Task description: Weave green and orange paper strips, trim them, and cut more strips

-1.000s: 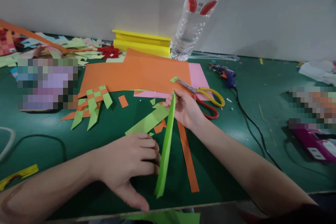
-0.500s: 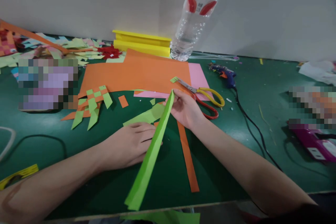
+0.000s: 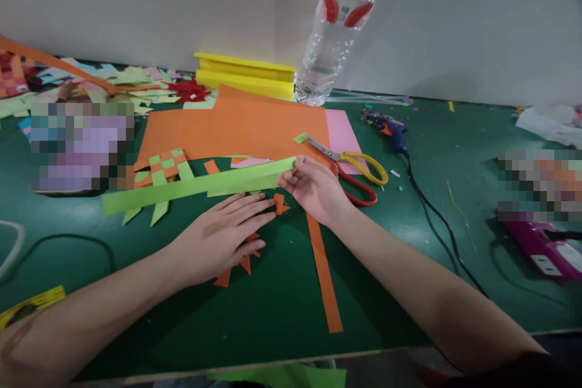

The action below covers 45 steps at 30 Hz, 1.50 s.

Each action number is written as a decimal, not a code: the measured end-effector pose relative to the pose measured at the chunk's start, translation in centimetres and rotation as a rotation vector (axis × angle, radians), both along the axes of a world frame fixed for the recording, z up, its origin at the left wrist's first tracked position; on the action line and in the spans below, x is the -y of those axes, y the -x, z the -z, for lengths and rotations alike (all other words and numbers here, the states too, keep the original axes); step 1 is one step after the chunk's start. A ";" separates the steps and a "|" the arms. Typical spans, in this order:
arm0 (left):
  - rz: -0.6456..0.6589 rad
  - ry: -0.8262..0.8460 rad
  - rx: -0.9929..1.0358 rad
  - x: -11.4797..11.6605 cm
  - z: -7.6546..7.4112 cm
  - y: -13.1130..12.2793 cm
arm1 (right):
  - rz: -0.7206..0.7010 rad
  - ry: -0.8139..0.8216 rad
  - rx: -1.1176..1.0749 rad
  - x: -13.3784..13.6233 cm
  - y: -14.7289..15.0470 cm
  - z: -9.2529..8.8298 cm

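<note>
My right hand [image 3: 316,188] pinches one end of a long light-green paper strip [image 3: 195,185], which stretches out to the left. My left hand [image 3: 227,233] lies flat with its fingers out, just below the strip, over small orange paper scraps [image 3: 246,264] on the table. A long orange paper strip [image 3: 325,276] lies under my right wrist. Left of my hands rests a woven orange and green paper piece [image 3: 164,163], partly covered by the green strip. Scissors [image 3: 345,163] with yellow and red handles lie behind my right hand, a green scrap at their tips.
Orange sheets [image 3: 264,121] and a pink sheet [image 3: 345,124] lie at the back. Behind them stand a folded yellow piece [image 3: 245,76] and a plastic bottle [image 3: 334,36]. A corded glue gun [image 3: 391,130] and a magenta power strip [image 3: 541,245] are right; paper scraps [image 3: 136,76] are heaped left.
The green strip has swung from pointing down toward me to pointing left. My left hand has spread its fingers, and the orange scraps beneath it have come into view.
</note>
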State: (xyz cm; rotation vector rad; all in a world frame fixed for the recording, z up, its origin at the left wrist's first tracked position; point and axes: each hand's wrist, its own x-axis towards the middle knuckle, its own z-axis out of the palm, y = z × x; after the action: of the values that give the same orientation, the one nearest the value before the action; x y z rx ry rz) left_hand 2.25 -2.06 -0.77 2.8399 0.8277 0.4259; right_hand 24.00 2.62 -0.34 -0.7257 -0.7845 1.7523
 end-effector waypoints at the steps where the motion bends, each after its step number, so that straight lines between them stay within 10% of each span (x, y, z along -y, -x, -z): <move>1: -0.014 -0.003 -0.007 0.0 0.0 0.0 | 0.000 -0.001 0.002 0.0 0.0 0.0; 17: 0.149 0.080 -0.033 0.4 -0.5 -0.4 | -0.045 -0.072 0.085 0.3 0.0 -0.1; 35: -0.315 -0.174 -0.027 -3.1 0.6 2.1 | 0.053 -0.230 0.176 1.2 0.1 -0.1; 45: -0.610 -0.042 0.332 -4.7 -0.8 3.3 | 0.255 -0.491 0.985 1.2 -0.2 -0.5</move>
State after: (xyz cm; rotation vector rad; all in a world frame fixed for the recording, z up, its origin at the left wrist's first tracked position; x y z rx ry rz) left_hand -1.06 2.61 0.01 2.3893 1.6016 0.9601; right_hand 24.23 1.39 0.21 -1.2777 -1.6150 0.8351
